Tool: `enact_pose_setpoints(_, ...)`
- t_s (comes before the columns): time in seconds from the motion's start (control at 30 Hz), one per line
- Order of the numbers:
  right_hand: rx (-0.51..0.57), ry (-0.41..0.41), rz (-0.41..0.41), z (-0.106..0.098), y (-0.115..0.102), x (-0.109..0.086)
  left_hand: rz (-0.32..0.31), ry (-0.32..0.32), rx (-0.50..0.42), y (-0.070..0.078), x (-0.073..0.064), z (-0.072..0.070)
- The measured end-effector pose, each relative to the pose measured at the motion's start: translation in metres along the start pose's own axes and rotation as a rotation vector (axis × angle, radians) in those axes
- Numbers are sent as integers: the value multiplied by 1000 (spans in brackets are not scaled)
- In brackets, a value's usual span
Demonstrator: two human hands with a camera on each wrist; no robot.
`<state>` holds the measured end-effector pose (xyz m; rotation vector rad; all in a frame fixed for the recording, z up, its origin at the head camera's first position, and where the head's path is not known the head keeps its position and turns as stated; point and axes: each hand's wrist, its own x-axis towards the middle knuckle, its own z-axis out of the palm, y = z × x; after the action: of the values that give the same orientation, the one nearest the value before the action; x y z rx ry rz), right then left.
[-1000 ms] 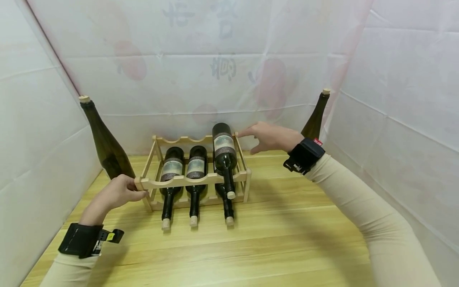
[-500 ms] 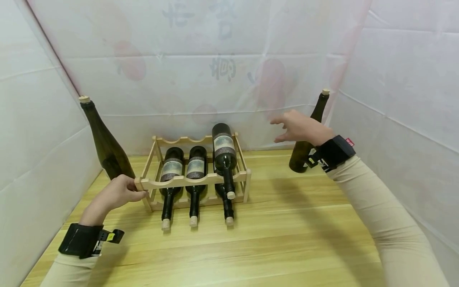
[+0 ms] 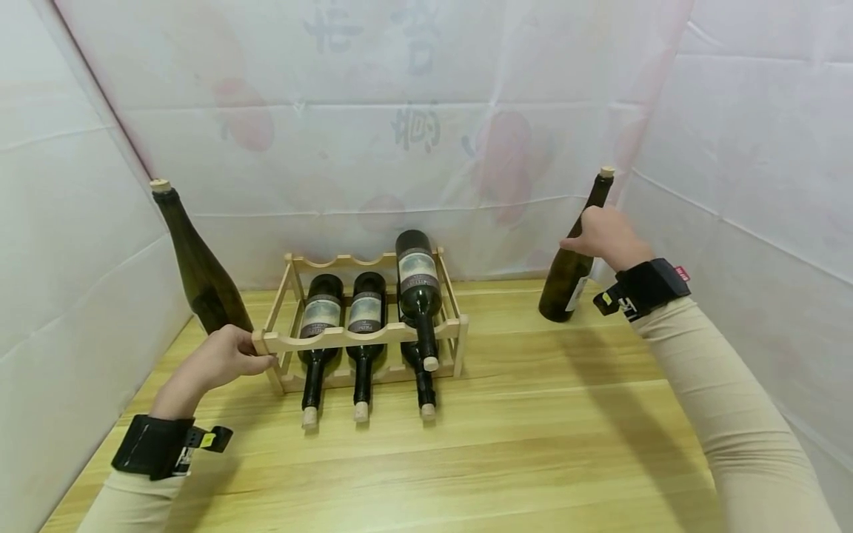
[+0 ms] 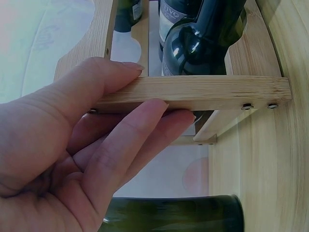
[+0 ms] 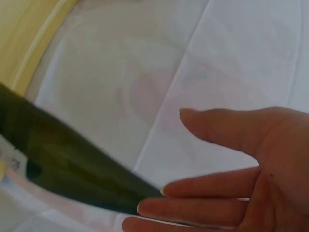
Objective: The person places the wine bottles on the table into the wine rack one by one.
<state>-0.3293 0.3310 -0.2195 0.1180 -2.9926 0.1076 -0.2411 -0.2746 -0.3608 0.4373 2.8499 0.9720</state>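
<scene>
My left hand (image 3: pixel 223 359) pinches the left front corner of a pale wooden wine rack (image 3: pixel 346 337); in the left wrist view thumb and fingers sit on either side of its wooden side bar (image 4: pixel 212 92). On the rack's upper tier, at the right, lies a dark wine bottle (image 3: pixel 417 275). Three more, including a left one (image 3: pixel 321 314) and a middle one (image 3: pixel 365 311), lie below, corks forward. At far right, my right hand (image 3: pixel 609 235) is at the neck of a standing green bottle (image 3: pixel 565 277). Its fingers (image 5: pixel 212 186) are straight and overlap the bottle, thumb apart.
Another corked green bottle (image 3: pixel 206 274) stands left of the rack, just behind my left hand. White sheet walls (image 3: pixel 333 163) enclose the wooden table (image 3: pixel 466 459) at the back and both sides.
My right hand has moved right, from the rack's right back corner to the neck of the standing green bottle. My left hand stays on the rack.
</scene>
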Motion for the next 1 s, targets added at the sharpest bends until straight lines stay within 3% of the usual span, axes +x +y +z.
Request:
enact_pose_setpoints(0.33, 109, 9, 95, 11, 42, 1, -6, 7, 2, 0, 0, 0)
enact_pose_setpoints(0.53, 168, 11, 87, 20, 54, 8, -7, 8, 5, -1, 1, 0)
enact_pose_setpoints(0.8, 418, -107, 201, 44, 75, 17, 0, -5, -21, -1, 1, 2)
enact_pose_setpoints(1.0, 483, -97, 212, 58, 77, 29, -3, 3, -20, -2, 1, 2)
